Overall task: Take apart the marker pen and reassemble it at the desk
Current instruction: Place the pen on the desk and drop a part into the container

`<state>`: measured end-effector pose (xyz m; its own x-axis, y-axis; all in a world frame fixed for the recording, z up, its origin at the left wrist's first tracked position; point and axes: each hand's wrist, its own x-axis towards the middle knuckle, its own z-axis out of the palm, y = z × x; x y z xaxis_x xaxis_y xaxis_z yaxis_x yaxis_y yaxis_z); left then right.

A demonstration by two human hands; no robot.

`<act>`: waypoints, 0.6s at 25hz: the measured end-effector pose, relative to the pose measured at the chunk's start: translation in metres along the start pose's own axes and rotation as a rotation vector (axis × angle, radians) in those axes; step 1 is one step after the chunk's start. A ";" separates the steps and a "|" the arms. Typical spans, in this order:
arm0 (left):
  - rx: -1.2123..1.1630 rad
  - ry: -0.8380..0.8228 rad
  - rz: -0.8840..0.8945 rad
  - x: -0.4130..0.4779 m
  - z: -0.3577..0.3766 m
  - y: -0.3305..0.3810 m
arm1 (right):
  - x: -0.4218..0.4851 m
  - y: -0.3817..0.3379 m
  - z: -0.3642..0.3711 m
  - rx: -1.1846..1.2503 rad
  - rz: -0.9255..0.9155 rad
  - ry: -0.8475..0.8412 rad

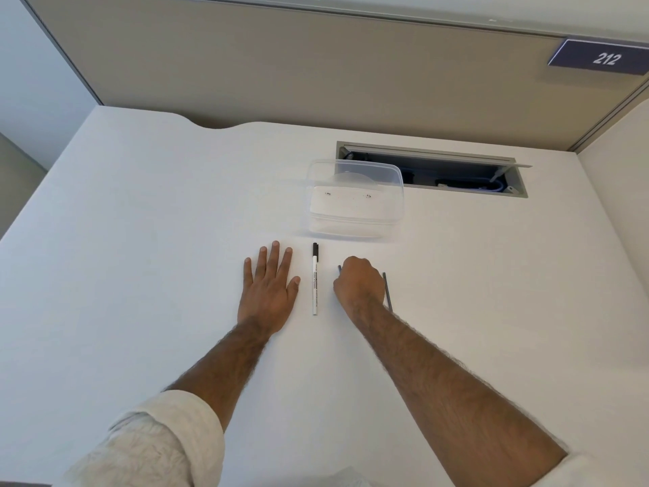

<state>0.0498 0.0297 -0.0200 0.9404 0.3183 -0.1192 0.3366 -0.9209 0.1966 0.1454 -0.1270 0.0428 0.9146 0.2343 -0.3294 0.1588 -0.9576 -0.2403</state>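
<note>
A white marker pen (315,281) with a black cap lies on the white desk (140,240), pointing away from me, between my two hands. My left hand (268,286) rests flat on the desk just left of the pen, fingers spread, holding nothing. My right hand (358,282) sits to the right of the pen with its fingers curled down over a small dark piece (339,268) that peeks out at its left edge. A thin dark grey rod (387,291) lies on the desk along the right side of that hand.
A clear plastic container (354,202) stands just beyond the pen. Behind it an open cable tray (456,170) is sunk into the desk. A beige partition with a plate reading 212 (604,58) bounds the back.
</note>
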 end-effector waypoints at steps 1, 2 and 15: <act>-0.001 0.005 -0.001 0.001 0.001 0.000 | 0.001 -0.001 0.002 0.003 0.005 0.004; 0.003 0.008 -0.002 0.001 0.001 -0.001 | 0.002 -0.002 0.003 0.011 0.011 0.007; 0.013 0.020 -0.009 0.000 0.003 -0.001 | 0.040 -0.025 -0.059 -0.049 -0.284 0.251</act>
<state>0.0490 0.0301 -0.0235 0.9382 0.3310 -0.1010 0.3446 -0.9207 0.1833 0.2001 -0.1033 0.0890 0.8932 0.4492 -0.0206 0.4311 -0.8686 -0.2444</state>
